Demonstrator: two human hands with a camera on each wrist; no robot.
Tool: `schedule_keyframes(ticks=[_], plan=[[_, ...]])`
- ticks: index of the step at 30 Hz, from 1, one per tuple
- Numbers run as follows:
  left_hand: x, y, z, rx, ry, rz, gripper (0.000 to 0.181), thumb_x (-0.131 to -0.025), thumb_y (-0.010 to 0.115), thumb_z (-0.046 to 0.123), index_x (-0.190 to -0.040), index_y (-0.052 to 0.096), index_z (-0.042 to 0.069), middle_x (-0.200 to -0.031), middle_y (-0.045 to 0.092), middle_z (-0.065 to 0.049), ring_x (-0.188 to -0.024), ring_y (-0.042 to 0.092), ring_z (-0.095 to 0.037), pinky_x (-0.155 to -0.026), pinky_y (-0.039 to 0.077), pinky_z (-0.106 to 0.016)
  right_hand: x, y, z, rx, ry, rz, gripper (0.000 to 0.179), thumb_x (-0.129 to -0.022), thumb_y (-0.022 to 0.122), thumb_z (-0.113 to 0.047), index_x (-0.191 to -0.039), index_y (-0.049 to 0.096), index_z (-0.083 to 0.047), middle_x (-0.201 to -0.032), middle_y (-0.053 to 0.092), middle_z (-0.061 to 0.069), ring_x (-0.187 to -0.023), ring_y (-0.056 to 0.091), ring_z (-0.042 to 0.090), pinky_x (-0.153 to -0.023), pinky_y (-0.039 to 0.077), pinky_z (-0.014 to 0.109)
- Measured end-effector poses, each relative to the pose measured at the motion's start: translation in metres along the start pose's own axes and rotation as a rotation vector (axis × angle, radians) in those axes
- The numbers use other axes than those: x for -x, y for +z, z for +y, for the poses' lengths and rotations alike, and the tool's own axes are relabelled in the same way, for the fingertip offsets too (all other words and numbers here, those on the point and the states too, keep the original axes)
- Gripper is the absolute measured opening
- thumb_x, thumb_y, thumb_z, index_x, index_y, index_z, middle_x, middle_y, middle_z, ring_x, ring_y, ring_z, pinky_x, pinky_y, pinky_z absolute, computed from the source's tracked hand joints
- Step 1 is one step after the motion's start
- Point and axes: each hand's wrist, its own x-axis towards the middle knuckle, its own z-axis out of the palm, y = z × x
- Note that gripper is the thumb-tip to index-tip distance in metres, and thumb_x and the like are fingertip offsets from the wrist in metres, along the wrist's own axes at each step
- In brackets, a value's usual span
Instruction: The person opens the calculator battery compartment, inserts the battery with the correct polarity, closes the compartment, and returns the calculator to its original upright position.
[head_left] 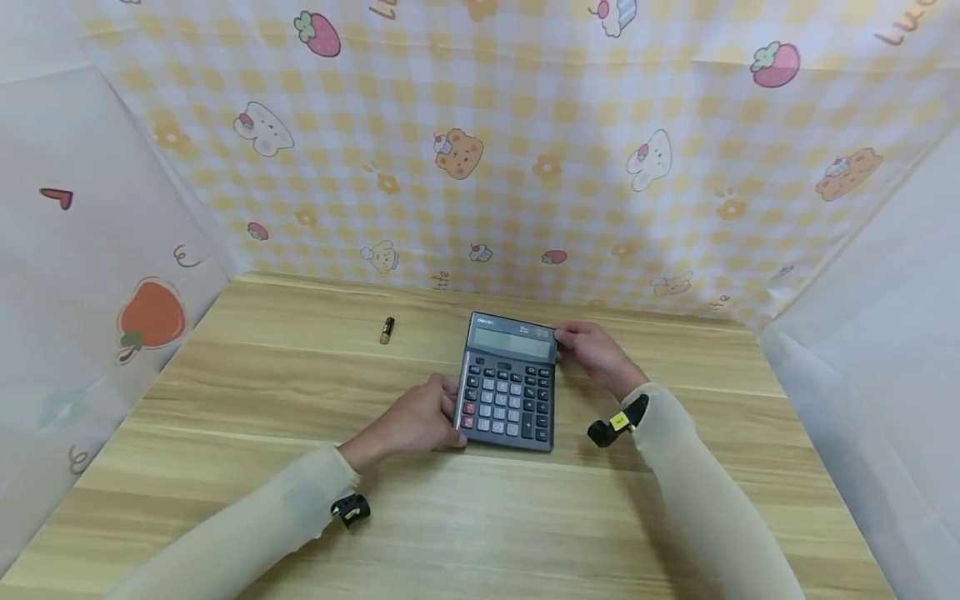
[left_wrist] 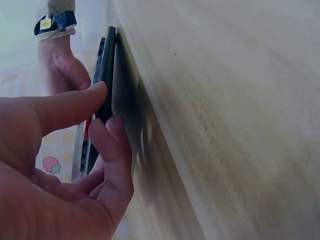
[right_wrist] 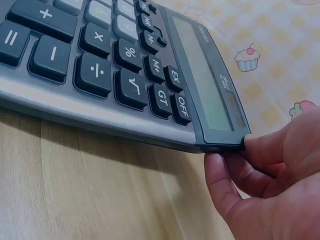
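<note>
A dark grey desk calculator (head_left: 507, 383) is face up in both hands, its blank display (head_left: 513, 342) toward the back. My left hand (head_left: 423, 417) grips its near left corner, thumb on the edge and fingers curled beneath, as the left wrist view shows. At the far right corner, beside the display, my right hand (head_left: 596, 354) pinches the calculator between thumb and fingers. In the left wrist view a shadowed gap shows between the calculator (left_wrist: 107, 70) and the table. A small black and gold battery (head_left: 387, 331) lies on the table left of the calculator.
The wooden table (head_left: 480, 517) ends at the back against a yellow checked cloth (head_left: 525, 167) with cartoon prints. White cloth walls (head_left: 90, 250) stand at the left and right. Each wrist wears a black camera strap (head_left: 619, 422).
</note>
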Motion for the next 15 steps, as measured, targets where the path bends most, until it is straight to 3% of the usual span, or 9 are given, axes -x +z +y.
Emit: schedule_keyframes(ticks=[7,15], plan=[[0.002,-0.007,-0.003,0.004,0.039,-0.027,0.076,-0.078,0.092,-0.004,-0.144,0.056,-0.011,-0.095,0.069,-0.004,-0.081,0.067,-0.018,-0.076,0.058,-0.034,0.009,-0.001,-0.007,-0.055,-0.068,-0.024,0.036,-0.119,0.045,-0.009,-0.143,0.059,0.014,-0.126,0.064,0.011,-0.110,0.061,0.016,-0.112,0.050,0.042],[0.001,-0.017,-0.011,0.096,0.126,-0.030,0.073,-0.082,0.085,-0.005,-0.148,0.055,-0.010,-0.105,0.069,-0.008,-0.094,0.067,-0.020,-0.088,0.059,-0.039,0.015,-0.001,-0.015,-0.173,-0.104,-0.018,0.034,-0.118,0.044,-0.004,-0.143,0.056,0.015,-0.131,0.060,0.012,-0.109,0.064,0.014,-0.104,0.054,0.029]])
